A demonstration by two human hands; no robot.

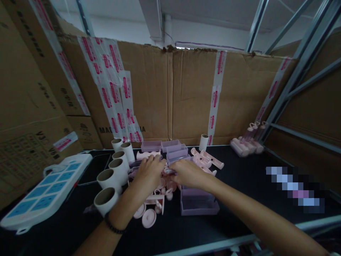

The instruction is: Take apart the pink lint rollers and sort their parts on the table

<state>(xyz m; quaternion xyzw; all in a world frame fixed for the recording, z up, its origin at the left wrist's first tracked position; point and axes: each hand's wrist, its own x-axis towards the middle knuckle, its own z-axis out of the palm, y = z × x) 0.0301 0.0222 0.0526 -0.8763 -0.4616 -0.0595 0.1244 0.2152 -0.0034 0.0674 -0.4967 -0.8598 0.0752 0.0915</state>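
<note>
My left hand (pixel 151 173) is closed with its fingers bent down over the pile of pink plastic parts (pixel 161 183); whatever its fingertips hold is hidden. Close beside it, my right hand (pixel 186 173) is closed on a shiny, clear purplish plastic piece (pixel 169 171), only partly visible. Round pink discs (pixel 149 218) and small pink hooked pieces (pixel 158 206) lie loose below the left hand. Purple translucent trays (pixel 199 209) stand under and behind the right hand. More pink holder parts (pixel 204 161) lie to its right.
White tubes (pixel 106 199) stand in rows at the left, beside a white power strip (pixel 50 188) and a dark flat device (pixel 94 169). Another white tube (pixel 204 142) is at the back. Assembled pink pieces (pixel 247 142) sit at the far right. Cardboard walls (pixel 191 99) enclose the black tabletop.
</note>
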